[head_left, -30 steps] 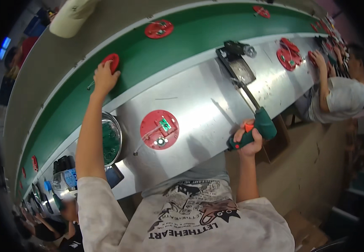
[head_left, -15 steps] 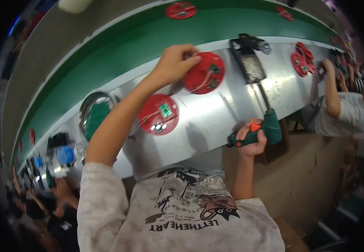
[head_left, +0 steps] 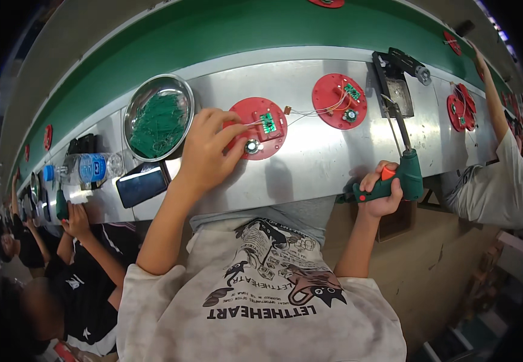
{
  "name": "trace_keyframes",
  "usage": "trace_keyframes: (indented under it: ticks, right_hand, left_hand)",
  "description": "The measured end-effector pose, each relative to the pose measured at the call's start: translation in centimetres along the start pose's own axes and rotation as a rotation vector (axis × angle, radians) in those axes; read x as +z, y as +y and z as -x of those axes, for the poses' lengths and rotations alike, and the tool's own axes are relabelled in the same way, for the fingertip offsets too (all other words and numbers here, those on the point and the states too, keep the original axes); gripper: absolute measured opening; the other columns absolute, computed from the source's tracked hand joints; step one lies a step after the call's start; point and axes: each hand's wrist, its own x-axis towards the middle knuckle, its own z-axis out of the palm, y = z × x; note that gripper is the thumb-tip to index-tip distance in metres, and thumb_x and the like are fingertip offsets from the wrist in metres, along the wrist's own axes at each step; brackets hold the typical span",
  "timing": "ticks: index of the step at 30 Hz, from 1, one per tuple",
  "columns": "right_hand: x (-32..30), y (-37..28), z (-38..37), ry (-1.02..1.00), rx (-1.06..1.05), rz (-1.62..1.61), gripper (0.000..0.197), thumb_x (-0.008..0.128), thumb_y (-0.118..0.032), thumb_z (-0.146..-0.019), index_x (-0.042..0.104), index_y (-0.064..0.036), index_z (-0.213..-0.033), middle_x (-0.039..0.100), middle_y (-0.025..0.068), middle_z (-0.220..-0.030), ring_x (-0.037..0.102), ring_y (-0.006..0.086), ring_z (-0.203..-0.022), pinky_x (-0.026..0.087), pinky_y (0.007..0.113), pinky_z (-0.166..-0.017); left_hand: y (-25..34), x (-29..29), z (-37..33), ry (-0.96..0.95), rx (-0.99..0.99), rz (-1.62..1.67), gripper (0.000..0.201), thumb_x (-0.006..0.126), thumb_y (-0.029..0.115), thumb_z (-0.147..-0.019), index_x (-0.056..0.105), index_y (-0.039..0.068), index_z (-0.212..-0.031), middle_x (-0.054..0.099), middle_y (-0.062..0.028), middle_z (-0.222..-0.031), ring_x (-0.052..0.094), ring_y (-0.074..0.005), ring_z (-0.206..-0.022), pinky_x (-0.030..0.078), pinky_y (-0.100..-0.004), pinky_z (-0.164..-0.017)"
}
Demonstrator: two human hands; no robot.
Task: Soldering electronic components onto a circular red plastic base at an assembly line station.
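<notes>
My left hand (head_left: 208, 154) reaches over the left edge of a red disc (head_left: 262, 149) carrying a green circuit board (head_left: 268, 123) and a round silvery part. Its fingers are curved and apart at the white wires running from that board. To the right lies another red disc (head_left: 324, 108) with a green board; its wires trail left to a small brown piece (head_left: 287, 110). My right hand (head_left: 382, 190) is closed round the handle of a green soldering gun (head_left: 412, 175) with an orange trigger. The gun's metal tip points toward a black-edged solder tray (head_left: 399, 96).
A round metal bowl (head_left: 130, 120) holds green wires. Beside it lie a dark phone (head_left: 143, 184) and a plastic bottle (head_left: 95, 168). A green belt (head_left: 243, 33) runs behind the metal bench. Other people work at left and right; more red discs (head_left: 458, 111) lie farther right.
My left hand has let go of the right red disc and moved left to the other one. The view has shifted; my right hand still holds the soldering gun by the solder tray.
</notes>
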Motion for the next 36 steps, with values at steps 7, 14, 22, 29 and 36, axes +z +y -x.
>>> trace_keyframes:
  ticks: [7,14,22,29,36]
  right_hand:
    - [0.1,0.0,0.3,-0.014,0.034,0.044,0.039,0.042,-0.032,-0.102,0.051,0.0019,-0.118,0.054,0.0197,-0.105,0.052,0.0159,-0.052,0.048,0.03,-0.048]
    - [1.2,0.1,0.9,-0.15,0.072,0.158,0.045,0.05,-0.037,-0.101,0.051,0.0052,-0.118,0.056,0.0215,-0.106,0.059,0.0191,-0.055,0.051,0.034,-0.048]
    - [3.7,-1.3,2.0,-0.205,0.133,0.291,0.052,0.057,-0.037,-0.098,0.052,0.011,-0.118,0.059,0.026,-0.104,0.062,0.0215,-0.055,0.053,0.035,-0.047]
    - [5.4,-2.1,2.5,-0.261,0.066,0.387,0.05,0.059,-0.033,-0.098,0.055,0.0119,-0.12,0.061,0.0293,-0.105,0.063,0.0218,-0.056,0.052,0.033,-0.048]
    - [8.1,-2.1,2.7,-0.3,0.056,0.58,0.048,0.063,-0.027,-0.096,0.058,0.0109,-0.125,0.065,0.0253,-0.108,0.061,0.0207,-0.058,0.048,0.03,-0.054]
  left_hand:
    - [-0.6,2.0,-0.8,0.108,0.147,-0.083,0.019,0.075,0.007,-0.076,0.074,0.005,-0.094,0.07,-0.0057,-0.107,0.061,-0.03,-0.099,0.048,-0.0434,-0.086]
    - [-0.7,3.3,-0.8,0.223,0.049,0.125,0.016,0.073,0.0,-0.074,0.073,0.005,-0.09,0.071,-0.0064,-0.099,0.063,-0.0299,-0.092,0.049,-0.0415,-0.081]
    - [-1.0,4.0,-1.0,0.116,0.107,0.121,0.017,0.074,0.0,-0.071,0.071,0.005,-0.087,0.07,-0.0055,-0.101,0.062,-0.0295,-0.094,0.05,-0.0408,-0.083]
    - [-1.1,4.1,-0.7,0.168,0.102,0.186,0.016,0.073,0.0,-0.076,0.07,0.004,-0.091,0.07,-0.0076,-0.099,0.063,-0.032,-0.092,0.05,-0.0414,-0.081]
    - [-1.0,3.6,-0.1,0.282,-0.055,0.175,0.014,0.072,0.0,-0.08,0.071,0.003,-0.093,0.069,-0.0097,-0.091,0.063,-0.0301,-0.084,0.049,-0.0412,-0.076]
